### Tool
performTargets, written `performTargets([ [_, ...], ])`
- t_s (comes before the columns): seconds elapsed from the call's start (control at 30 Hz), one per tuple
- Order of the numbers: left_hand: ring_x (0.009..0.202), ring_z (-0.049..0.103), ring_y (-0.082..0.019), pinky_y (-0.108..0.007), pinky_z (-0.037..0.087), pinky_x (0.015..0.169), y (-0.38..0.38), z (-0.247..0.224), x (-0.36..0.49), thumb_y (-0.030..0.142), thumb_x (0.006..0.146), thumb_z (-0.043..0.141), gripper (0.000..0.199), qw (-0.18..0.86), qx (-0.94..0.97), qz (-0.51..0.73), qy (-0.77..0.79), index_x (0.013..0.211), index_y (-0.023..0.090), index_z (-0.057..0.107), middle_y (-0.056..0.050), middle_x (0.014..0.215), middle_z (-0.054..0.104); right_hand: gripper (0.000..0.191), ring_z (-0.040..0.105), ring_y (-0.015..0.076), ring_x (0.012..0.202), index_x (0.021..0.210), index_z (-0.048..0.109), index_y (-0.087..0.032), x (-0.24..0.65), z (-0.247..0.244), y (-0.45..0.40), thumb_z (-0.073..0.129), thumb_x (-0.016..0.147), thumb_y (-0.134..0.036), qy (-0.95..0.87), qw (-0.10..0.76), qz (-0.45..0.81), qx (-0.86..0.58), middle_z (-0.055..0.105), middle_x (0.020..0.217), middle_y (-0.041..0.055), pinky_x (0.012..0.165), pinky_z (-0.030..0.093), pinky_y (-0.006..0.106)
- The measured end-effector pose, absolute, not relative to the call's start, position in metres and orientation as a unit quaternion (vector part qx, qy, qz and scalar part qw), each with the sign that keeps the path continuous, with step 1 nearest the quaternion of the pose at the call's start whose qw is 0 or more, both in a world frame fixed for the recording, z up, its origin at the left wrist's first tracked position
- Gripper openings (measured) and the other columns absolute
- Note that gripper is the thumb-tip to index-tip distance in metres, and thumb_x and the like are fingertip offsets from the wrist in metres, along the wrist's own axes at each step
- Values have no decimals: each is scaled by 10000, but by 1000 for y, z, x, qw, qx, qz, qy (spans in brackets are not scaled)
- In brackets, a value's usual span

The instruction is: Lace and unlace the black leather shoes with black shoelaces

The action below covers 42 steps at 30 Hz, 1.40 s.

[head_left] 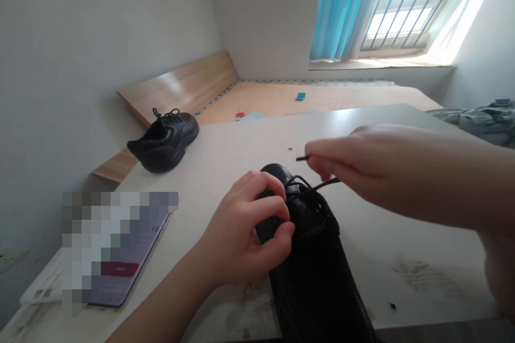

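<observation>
Far left we note a phone (131,252) on the desk (225,150), best not knocked. Next, the far shoe (171,142), black and laced, sits by the desk's left edge, out of the way. Our left hand (253,228) curls against the left side of the near shoe (317,284); we cannot tell whether its fingertips pinch a lace (they mask part of the lacing). The near shoe is at the desk's near side, toe pointing away from us. We judge it fairly light, sturdy, its leathery upper pliable and slightly slick; best hold: the side beside the eyelets. Rightward, the lace (325,185), thin and probably limp when slack, runs into our right hand (341,161), closed round it, one tip protruding. Further right: a dark speck (392,306) and smudges (428,278), no hindrance.
</observation>
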<state>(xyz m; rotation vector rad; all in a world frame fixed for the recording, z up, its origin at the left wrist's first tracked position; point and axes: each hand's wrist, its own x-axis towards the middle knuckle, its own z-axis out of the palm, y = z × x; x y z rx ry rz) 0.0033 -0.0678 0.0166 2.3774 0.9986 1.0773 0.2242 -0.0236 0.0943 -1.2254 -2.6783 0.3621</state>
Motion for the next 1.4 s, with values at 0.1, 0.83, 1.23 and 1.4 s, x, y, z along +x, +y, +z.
performTargets([
  [0.1,816,529,-168,-314,447,739,-66,16,4,150,796,599,112,167,841,376,352,688,173,592,-35,861,597,265,440,118,469,710,582,-230,222,95,-31,465,932,-315,-902,-23,164,-399,540,559,-25,461,269,281],
  [0.83,981,648,-258,-407,531,829,-64,9,4,182,860,547,256,80,881,354,304,1059,186,709,-107,1067,703,392,274,64,558,737,420,-170,181,76,-22,411,1010,-451,-656,227,714,-91,306,644,-54,486,231,193],
  [1.23,918,637,-243,-350,517,742,-65,8,7,218,870,532,221,124,879,316,335,970,211,729,-57,948,726,347,290,74,569,779,453,-178,175,73,-33,377,1026,-410,-617,260,739,-81,315,674,-42,479,253,173],
  [1.4,951,610,-233,-356,514,793,-66,6,8,213,855,553,228,127,864,339,349,1048,201,674,-75,1044,672,358,313,51,546,733,434,-174,176,82,-27,403,1023,-381,-646,309,680,-156,344,684,-42,469,257,169],
])
